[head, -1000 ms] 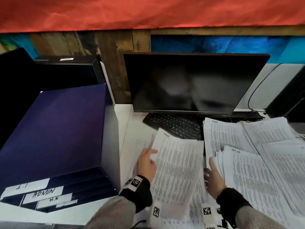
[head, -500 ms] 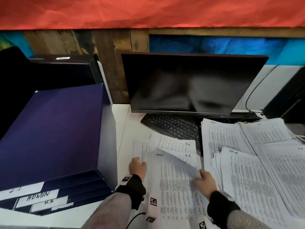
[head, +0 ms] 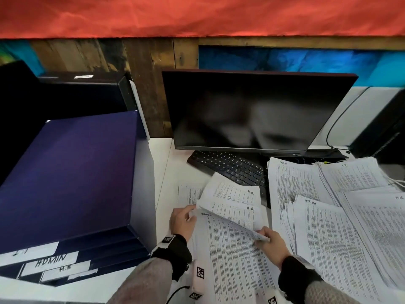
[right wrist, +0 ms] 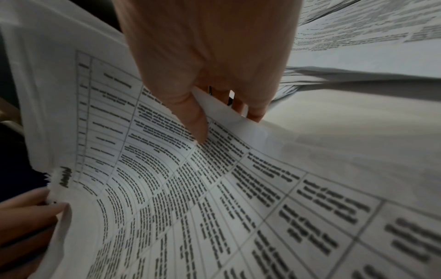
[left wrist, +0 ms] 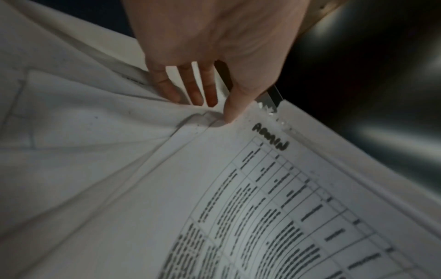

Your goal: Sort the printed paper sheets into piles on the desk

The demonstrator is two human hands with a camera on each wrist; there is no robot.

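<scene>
**Head camera catches two hands lifting a sheet from the desk's middle stack**

Head view: both hands work a loose stack of printed sheets (head: 232, 255) on the white desk (head: 164, 172), in front of a dark monitor (head: 252, 110) and a black keyboard (head: 228, 166) partly buried under paper. The left hand (head: 183, 220) pinches the far left corner of a thin, curling top sheet (head: 230, 218); the right hand (head: 272, 243) grips its near right edge, thumb over and fingers beneath. The print is too blurred to read here, and the stack's near end is cut off by the frame.

The left wrist camera shows what the head view cannot: the sheet (left wrist: 262, 188) under the left thumb carries a handwritten "ADMIN" and a ruled table. The right wrist camera shows the right thumb (right wrist: 190, 113) pressed on that table, with the fingers (right wrist: 256, 111) curled under the page.

Further piles (head: 328, 216) fan across the right of the desk, their far edge running out of frame. A navy drawer box (head: 72, 172) with white labels, "ADMIN" and "H.R" among them, stands on the left; its top label is hard to make out.
</scene>
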